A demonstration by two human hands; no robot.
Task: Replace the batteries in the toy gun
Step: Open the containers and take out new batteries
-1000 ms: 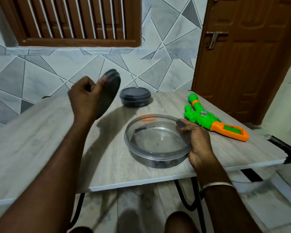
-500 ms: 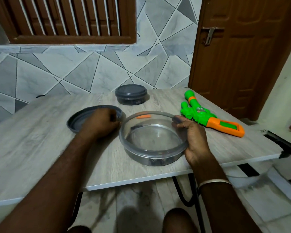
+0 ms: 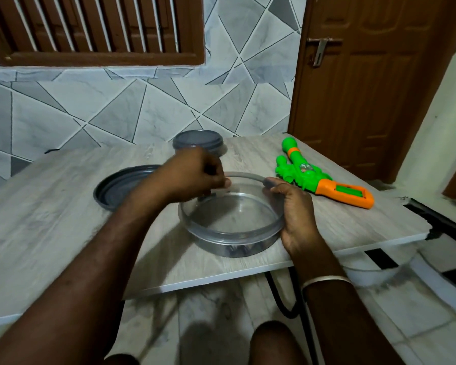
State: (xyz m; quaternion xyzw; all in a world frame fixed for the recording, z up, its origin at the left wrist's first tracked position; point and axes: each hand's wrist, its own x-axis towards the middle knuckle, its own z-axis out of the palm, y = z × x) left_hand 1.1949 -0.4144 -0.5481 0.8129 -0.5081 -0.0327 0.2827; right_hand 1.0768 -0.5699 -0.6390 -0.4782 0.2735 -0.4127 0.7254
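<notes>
A green and orange toy gun (image 3: 304, 175) lies on the table's right side, barrel pointing away from me. In front of me stands a round clear container (image 3: 221, 246) with its lid off. My right hand (image 3: 292, 209) grips its right rim. My left hand (image 3: 192, 172) hovers over its far left rim with the fingers curled and pinched together. A short dark tip (image 3: 203, 197) shows just below those fingers. The hand hides whatever else lies there, so I cannot tell if it holds anything.
The container's dark grey lid (image 3: 116, 188) lies upside down on the grey wooden table (image 3: 50, 219), left of the container. A smaller closed dark container (image 3: 198, 140) stands at the back by the tiled wall. A brown door (image 3: 366, 88) is at the right.
My left hand laid the dark lid on the table at the left, let it go and moved right over the container's far rim. An orange piece seen there earlier is now hidden by that hand.
</notes>
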